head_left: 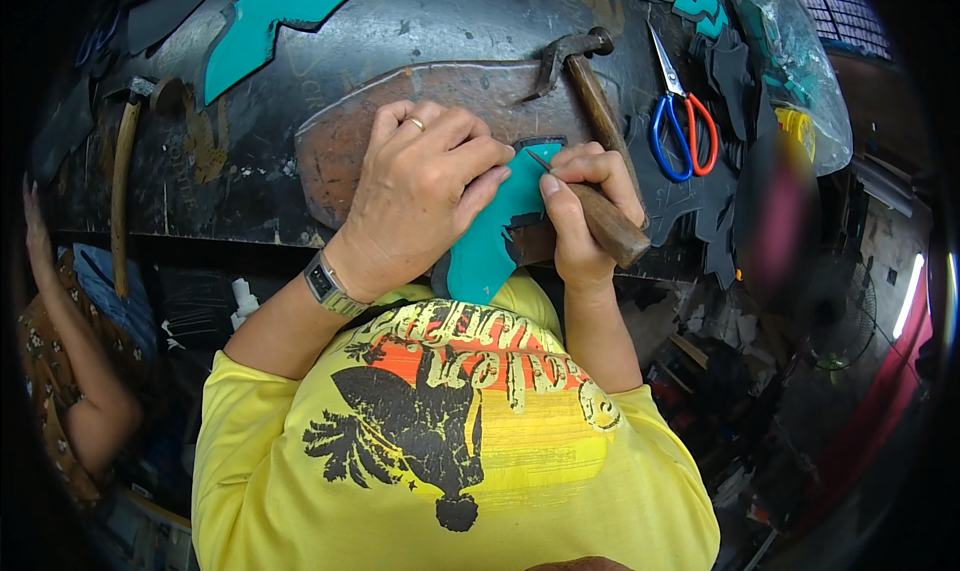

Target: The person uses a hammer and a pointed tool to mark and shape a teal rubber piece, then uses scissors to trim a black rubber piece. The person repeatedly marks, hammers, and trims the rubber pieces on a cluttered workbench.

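A teal cut piece with black edges (487, 256), like a shoe upper, hangs partly over the table's near edge. My left hand (425, 186) is closed, its thumb and forefinger pinching the piece's left side near the top. In my right hand (585, 196) is an awl (618, 233), its wooden handle against the palm. The awl's thin metal tip points to the far left, over the upper part of the teal piece; I cannot tell whether it pierces it. Beneath both hands lies a worn brown board (335, 156).
A hammer (600, 111) lies just beyond my right hand, with blue-and-red-handled scissors (672, 111) to its right. Another hammer (125, 171) overhangs the edge at left. More teal pieces (265, 31), dark scraps (728, 81) and a plastic bag (800, 71) surround them. Another person's arm (80, 371) is at far left.
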